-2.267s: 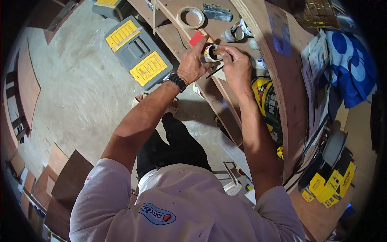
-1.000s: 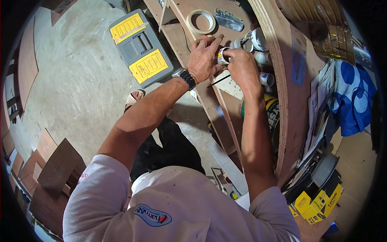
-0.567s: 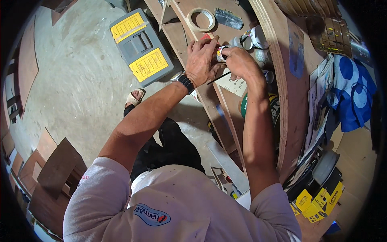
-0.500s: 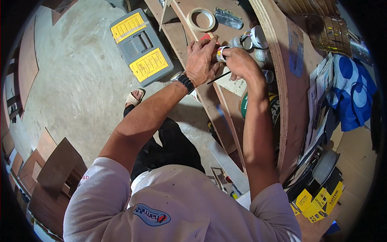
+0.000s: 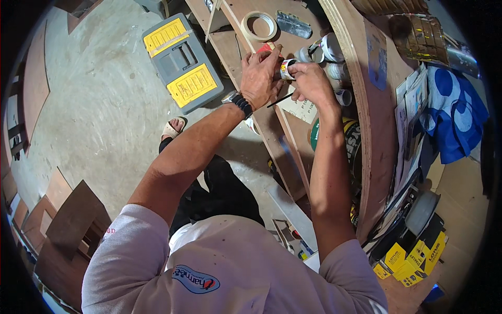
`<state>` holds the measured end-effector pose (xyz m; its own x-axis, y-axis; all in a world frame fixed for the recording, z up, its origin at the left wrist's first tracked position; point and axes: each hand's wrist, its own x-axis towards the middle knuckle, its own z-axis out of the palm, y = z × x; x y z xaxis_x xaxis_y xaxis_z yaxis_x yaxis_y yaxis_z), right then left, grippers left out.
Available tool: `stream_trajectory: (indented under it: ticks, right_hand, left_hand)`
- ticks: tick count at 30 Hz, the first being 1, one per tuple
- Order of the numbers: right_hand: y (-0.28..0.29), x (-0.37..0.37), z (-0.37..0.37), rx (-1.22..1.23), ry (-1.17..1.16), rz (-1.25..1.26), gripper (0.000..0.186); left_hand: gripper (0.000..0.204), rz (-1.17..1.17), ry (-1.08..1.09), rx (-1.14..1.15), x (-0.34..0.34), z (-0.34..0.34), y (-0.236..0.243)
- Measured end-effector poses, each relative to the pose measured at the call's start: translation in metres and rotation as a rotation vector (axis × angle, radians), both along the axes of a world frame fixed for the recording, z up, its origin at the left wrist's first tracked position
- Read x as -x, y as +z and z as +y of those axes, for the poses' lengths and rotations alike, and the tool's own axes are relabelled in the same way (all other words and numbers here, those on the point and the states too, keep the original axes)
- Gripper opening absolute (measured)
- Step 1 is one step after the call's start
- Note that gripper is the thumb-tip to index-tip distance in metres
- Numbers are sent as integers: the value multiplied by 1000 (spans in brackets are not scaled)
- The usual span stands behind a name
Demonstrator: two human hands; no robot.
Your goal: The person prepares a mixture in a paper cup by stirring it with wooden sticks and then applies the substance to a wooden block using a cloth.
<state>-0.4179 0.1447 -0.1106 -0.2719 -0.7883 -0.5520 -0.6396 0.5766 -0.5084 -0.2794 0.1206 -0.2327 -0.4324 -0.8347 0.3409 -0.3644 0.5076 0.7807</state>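
Can (image 5: 285, 70): small, white, colourful label | left hand (image 5: 258, 82) cupping it | right hand (image 5: 315, 86) pinching stick (image 5: 278, 101)

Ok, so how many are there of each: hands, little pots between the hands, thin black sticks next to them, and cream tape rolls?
Hands: 2, the left hand and the right hand
Small pot: 1
Black stick: 1
Tape roll: 1
Total: 5

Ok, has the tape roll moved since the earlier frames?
No, not visibly. Against the bench, the tape roll lies in the same spot, beside the dark block; the camera's view shifted.
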Motion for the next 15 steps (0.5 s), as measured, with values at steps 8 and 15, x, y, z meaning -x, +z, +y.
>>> stream_trajectory:
  ticks: [8,15]
  right_hand:
    - [-1,8,-13,-227,90,-85,35]
    - [2,8,-11,-194,17,-142,33]
  left_hand:
    - [95,0,-30,8,0,2,-3]
    - [96,-16,-10,2,0,3,0]
